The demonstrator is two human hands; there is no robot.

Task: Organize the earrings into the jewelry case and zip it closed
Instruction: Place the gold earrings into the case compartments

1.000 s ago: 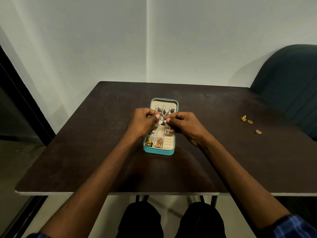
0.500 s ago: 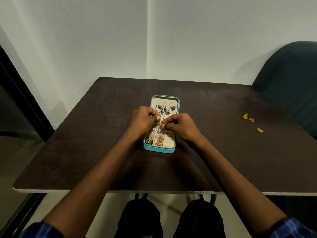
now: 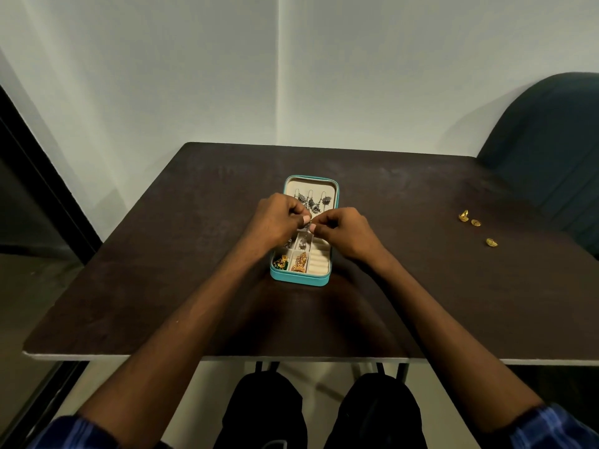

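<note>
A teal jewelry case (image 3: 299,278) lies open in the middle of the dark table (image 3: 162,286). Its lid half holds several silver drop earrings (image 3: 316,202). Its near compartments hold a green and gold piece (image 3: 280,262) and gold earrings (image 3: 299,262). My left hand (image 3: 275,222) and my right hand (image 3: 343,230) meet above the case's middle, fingertips pinched together on a small silver earring (image 3: 308,222) that is mostly hidden between them. Three loose gold earrings (image 3: 476,222) lie on the table at the right.
A dark green chair (image 3: 551,150) stands at the table's right rear corner. White walls meet behind the table. A dark door frame (image 3: 39,189) runs down the left side. My knees show under the table's near edge.
Both hands stay pinched together over the case's middle, with only slight finger shifts. The camera has tilted a little, so the table sits lower in view.
</note>
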